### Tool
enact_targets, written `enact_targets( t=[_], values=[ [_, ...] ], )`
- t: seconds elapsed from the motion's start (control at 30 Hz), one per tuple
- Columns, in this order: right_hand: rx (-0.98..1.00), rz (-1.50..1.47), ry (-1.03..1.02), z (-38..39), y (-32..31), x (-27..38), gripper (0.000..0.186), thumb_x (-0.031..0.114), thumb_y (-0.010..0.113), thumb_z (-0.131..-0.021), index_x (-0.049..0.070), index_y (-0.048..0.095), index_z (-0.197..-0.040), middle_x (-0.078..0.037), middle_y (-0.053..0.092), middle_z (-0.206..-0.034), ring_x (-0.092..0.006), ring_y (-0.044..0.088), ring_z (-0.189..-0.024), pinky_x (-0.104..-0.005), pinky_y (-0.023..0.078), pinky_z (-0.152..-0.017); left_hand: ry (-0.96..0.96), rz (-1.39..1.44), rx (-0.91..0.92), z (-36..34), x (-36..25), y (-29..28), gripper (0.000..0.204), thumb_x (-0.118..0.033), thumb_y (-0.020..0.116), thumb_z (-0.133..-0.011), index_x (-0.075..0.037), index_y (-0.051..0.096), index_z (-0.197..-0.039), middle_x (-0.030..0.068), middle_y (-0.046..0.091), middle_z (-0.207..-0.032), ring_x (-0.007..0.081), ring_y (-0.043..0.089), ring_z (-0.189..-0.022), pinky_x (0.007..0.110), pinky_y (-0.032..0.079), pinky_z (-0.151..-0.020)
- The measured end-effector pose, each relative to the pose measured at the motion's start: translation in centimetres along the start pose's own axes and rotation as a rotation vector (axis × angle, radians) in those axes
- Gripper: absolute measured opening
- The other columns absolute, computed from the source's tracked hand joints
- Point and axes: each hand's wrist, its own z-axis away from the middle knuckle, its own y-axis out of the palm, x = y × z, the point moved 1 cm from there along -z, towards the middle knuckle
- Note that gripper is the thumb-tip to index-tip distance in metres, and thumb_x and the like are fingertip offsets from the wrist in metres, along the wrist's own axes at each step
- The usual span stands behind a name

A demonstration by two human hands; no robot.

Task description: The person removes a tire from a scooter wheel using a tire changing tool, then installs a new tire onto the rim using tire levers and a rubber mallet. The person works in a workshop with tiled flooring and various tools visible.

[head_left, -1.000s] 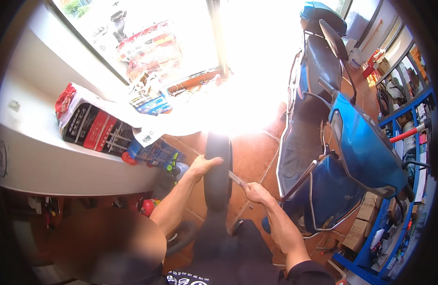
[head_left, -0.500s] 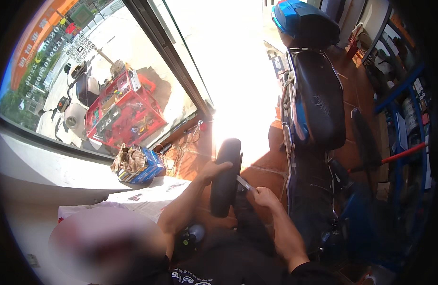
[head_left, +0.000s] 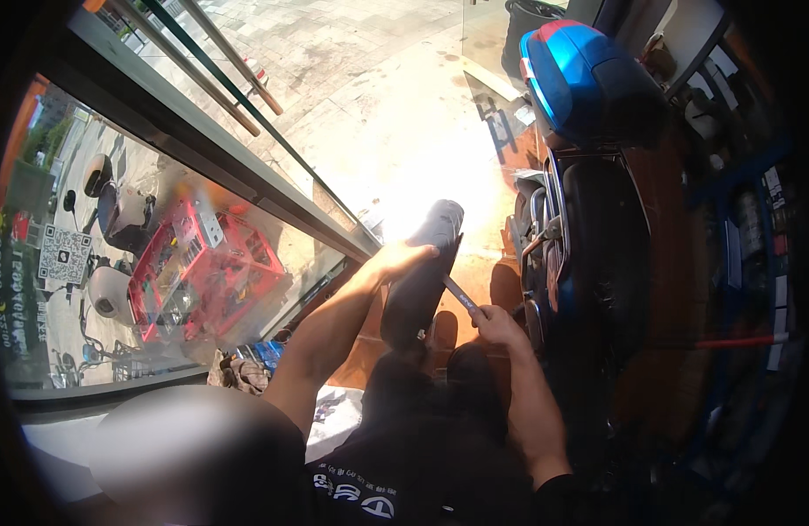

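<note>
A black tyre (head_left: 417,294) stands on edge between my knees, its top leaning to the right and away from me. My left hand (head_left: 413,259) grips the tyre's upper left part, the thumb lying across the tread. In my right hand (head_left: 501,326) is a flat silver tyre lever (head_left: 461,295), closed fingers around its near end. The lever's far tip meets the tyre's right side, along the rim edge; how deep it sits there is hidden.
A motorbike with a blue top box (head_left: 588,74) stands close on my right, beside shelving with a red bar (head_left: 746,341). Left, behind a glass pane, is a red tool cart (head_left: 207,272). Cloths (head_left: 238,373) lie near the window ledge. Blur hides the lower left.
The view has tipped up and turned toward the doorway. The tyre now leans to the right instead of standing nearly straight. Both hands keep their holds on tyre and lever.
</note>
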Motion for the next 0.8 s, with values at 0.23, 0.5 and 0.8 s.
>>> enact_targets(
  t=[0.23, 0.5, 0.8],
  values=[
    [-0.096, -0.105, 0.004, -12.1, -5.3, 6.4, 0.038, 0.035, 0.054, -0.091, 0.001, 0.064, -0.077, -0.008, 0.059, -0.063, -0.0163, 0.057, -0.062, -0.0324, 0.045, -0.059, -0.163, -0.091, 0.068, -13.0, -10.6, -6.0, 0.059, -0.040, 0.075, -0.072, 0.006, 0.064, -0.107, 0.0196, 0.064, -0.104, 0.0236, 0.058, -0.100, 0.034, 0.046, -0.089],
    [0.031, -0.224, 0.001, -34.5, -12.2, 13.2, 0.031, 0.026, 0.053, -0.092, -0.002, 0.065, -0.084, -0.006, 0.061, -0.070, -0.0147, 0.057, -0.069, -0.0331, 0.046, -0.067, -0.300, 0.177, 0.012, -30.2, -16.1, -18.6, 0.060, -0.037, 0.076, -0.069, 0.011, 0.061, -0.104, 0.0164, 0.067, -0.092, 0.0230, 0.066, -0.076, 0.031, 0.053, -0.067],
    [0.175, 0.009, -0.041, -54.3, -16.9, 31.1, 0.036, 0.032, 0.054, -0.090, -0.002, 0.067, -0.088, -0.013, 0.065, -0.078, -0.0206, 0.060, -0.078, -0.0343, 0.046, -0.074, -0.240, 0.356, -0.243, -41.5, -21.7, -37.0, 0.061, -0.034, 0.077, -0.069, 0.012, 0.060, -0.106, 0.0170, 0.066, -0.095, 0.0222, 0.066, -0.078, 0.032, 0.054, -0.068]
  ],
)
